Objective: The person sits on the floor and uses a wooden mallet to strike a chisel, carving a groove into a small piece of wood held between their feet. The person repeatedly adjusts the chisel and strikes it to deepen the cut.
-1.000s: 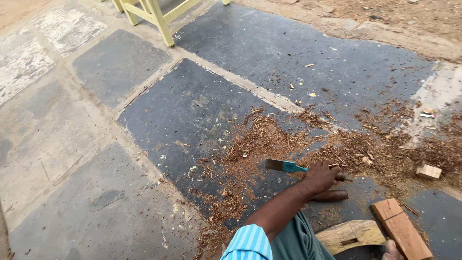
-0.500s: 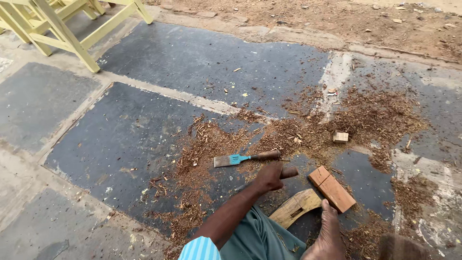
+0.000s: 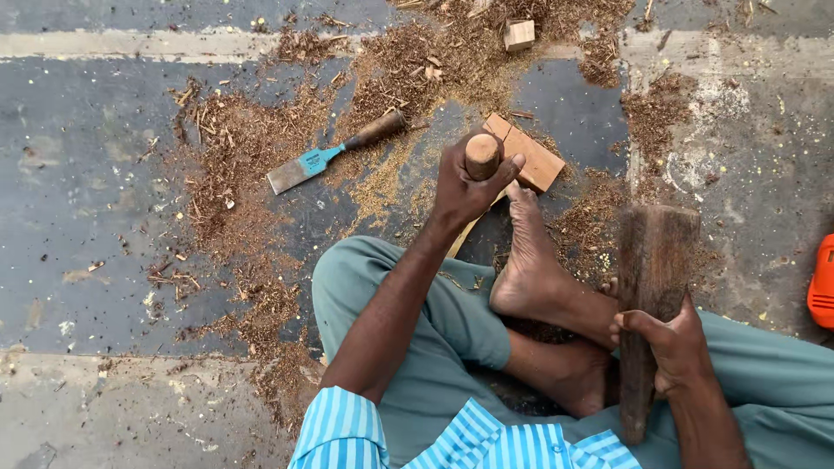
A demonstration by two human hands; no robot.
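In the head view, a dark stone floor [image 3: 130,217] with pale joints is seen, strewn with wood shavings [image 3: 252,148] across the upper middle. A blue-banded chisel [image 3: 326,155] lies at upper left of centre. The left hand [image 3: 469,187] is wrapped around a round wooden handle [image 3: 482,155] beside a wooden block [image 3: 530,156]. The right hand [image 3: 669,343] is clenched on a wooden mallet [image 3: 651,278] at lower right.

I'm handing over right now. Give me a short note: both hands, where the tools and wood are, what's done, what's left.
Left hand: grip shut on the upright chisel handle, set at the wood block.
Right hand: grip shut on the wooden mallet, held away from the chisel.
The foot rests against the block.
Spare blue-necked chisel lies on the floor to the left.
Done: shavings cover the floor.
Left: cannot tell how far the cut has gone.
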